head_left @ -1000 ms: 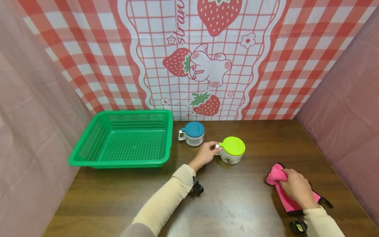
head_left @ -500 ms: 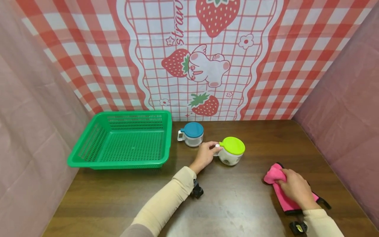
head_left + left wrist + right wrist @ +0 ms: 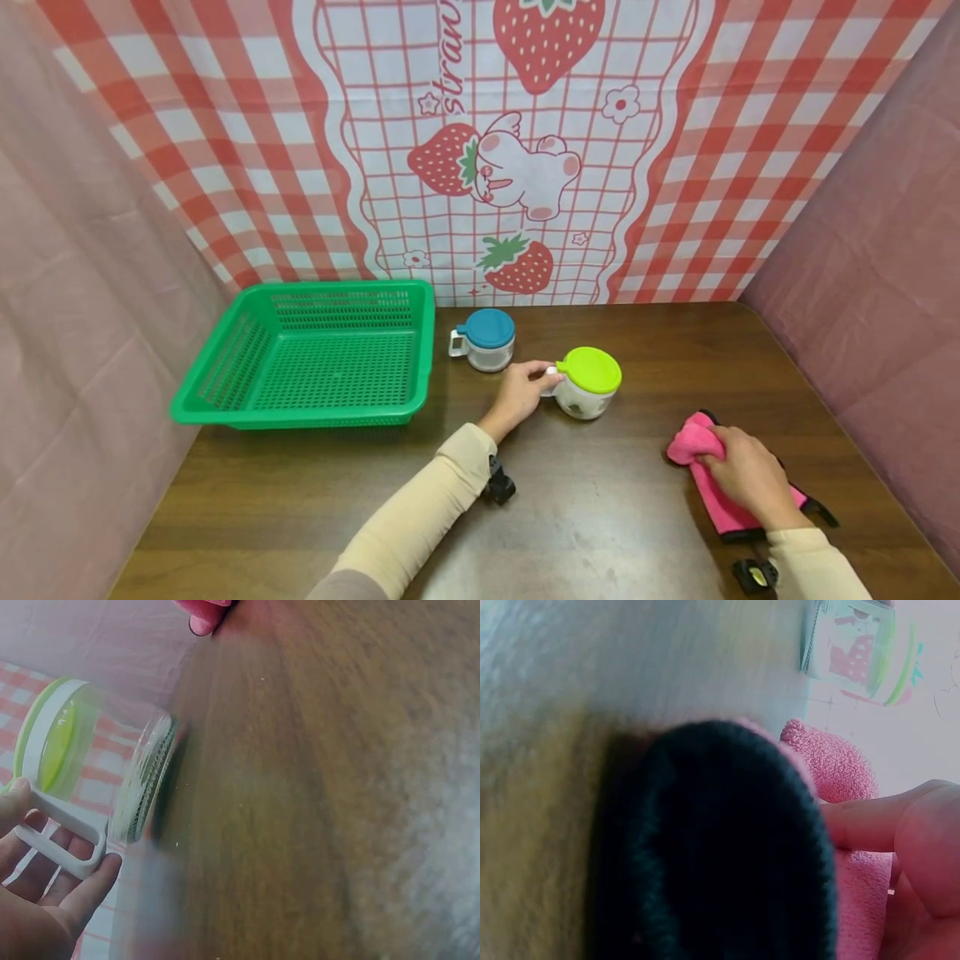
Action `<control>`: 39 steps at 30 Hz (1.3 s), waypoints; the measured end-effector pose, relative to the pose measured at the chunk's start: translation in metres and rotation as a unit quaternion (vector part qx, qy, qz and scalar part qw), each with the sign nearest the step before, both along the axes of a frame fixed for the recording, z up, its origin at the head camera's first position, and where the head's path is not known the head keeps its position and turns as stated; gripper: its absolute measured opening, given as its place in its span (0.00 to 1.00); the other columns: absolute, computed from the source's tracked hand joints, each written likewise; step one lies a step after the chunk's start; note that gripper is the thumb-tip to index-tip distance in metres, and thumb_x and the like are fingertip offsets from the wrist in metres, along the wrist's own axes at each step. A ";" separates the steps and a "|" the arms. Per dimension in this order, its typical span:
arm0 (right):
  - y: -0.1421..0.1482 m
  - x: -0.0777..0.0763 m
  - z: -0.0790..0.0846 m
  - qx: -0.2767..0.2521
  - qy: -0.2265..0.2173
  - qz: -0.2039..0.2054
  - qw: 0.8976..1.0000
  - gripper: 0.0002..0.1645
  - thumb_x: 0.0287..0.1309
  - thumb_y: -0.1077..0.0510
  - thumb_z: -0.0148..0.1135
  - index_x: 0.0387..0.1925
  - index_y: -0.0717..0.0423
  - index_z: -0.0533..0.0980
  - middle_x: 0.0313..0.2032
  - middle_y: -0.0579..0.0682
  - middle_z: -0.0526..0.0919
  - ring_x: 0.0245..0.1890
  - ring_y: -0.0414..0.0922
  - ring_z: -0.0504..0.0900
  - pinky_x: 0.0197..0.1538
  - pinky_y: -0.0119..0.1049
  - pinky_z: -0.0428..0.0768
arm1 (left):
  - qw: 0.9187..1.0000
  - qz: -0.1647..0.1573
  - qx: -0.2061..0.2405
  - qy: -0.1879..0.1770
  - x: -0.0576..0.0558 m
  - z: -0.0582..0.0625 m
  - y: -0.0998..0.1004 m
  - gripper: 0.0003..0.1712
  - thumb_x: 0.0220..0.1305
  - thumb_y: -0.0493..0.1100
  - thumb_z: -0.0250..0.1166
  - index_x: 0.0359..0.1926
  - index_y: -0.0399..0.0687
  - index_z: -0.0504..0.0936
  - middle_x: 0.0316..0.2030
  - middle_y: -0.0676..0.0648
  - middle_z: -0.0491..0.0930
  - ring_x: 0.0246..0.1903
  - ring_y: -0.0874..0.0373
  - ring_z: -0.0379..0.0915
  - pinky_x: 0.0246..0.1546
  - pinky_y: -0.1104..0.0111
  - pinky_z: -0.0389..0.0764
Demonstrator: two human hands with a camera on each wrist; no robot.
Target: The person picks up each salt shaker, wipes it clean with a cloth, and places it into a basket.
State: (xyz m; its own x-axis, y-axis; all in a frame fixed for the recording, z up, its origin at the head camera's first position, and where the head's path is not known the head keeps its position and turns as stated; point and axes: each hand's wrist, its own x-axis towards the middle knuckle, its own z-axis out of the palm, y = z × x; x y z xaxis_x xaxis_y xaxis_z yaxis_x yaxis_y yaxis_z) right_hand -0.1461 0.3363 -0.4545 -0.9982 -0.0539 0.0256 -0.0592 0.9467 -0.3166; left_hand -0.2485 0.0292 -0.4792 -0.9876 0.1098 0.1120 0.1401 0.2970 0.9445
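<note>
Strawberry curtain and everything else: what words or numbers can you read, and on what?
"stra", then a bit cut off at the top: sideways on the strawberry curtain.
Too small to read: anything on the black right-wrist gadget.
None seen: lime-lidded jar, blue-lidded jar, green basket, pink cloth.

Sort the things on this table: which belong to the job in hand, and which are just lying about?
Seemingly in the job:
pink cloth, gripped by the right hand
lime-lidded jar, held by the left hand

Apparently just lying about, unheld:
blue-lidded jar
basket

Lime-green lid (image 3: 592, 370), pink cloth (image 3: 722, 504)
</note>
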 end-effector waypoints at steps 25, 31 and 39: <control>0.001 0.002 -0.004 -0.017 0.035 0.010 0.999 0.12 0.56 0.59 0.66 0.34 0.65 0.76 0.31 0.65 0.80 0.34 0.65 0.79 0.34 0.59 0.74 | 0.992 0.009 0.114 -0.054 0.002 -0.004 0.004 0.14 0.59 0.41 0.70 0.44 0.36 0.86 0.40 0.39 0.87 0.30 0.62 0.79 0.31 0.64 0.86; -0.002 0.006 -0.006 -0.026 0.067 0.005 0.997 0.20 0.53 0.62 0.67 0.46 0.72 0.77 0.40 0.72 0.81 0.41 0.71 0.79 0.41 0.64 0.75 | 0.989 0.024 0.127 -0.066 0.003 -0.001 0.003 0.15 0.60 0.40 0.69 0.47 0.37 0.86 0.42 0.38 0.86 0.31 0.62 0.78 0.30 0.63 0.86; -0.005 0.005 -0.007 -0.046 0.123 0.003 0.991 0.25 0.51 0.62 0.70 0.50 0.71 0.76 0.44 0.73 0.81 0.43 0.72 0.79 0.43 0.66 0.74 | 0.986 0.043 0.142 -0.076 0.006 0.002 0.002 0.16 0.62 0.41 0.68 0.48 0.36 0.85 0.41 0.37 0.86 0.32 0.60 0.80 0.27 0.65 0.86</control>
State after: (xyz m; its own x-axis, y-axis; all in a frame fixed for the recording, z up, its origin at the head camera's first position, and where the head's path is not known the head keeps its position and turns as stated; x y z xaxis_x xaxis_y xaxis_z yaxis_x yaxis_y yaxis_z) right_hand -0.1408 0.3313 -0.4613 -0.9606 -0.0459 0.2741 -0.1510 0.9143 -0.3759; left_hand -0.2422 0.0312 -0.4772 -0.9997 0.0106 -0.0235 -0.0233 0.0222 0.9995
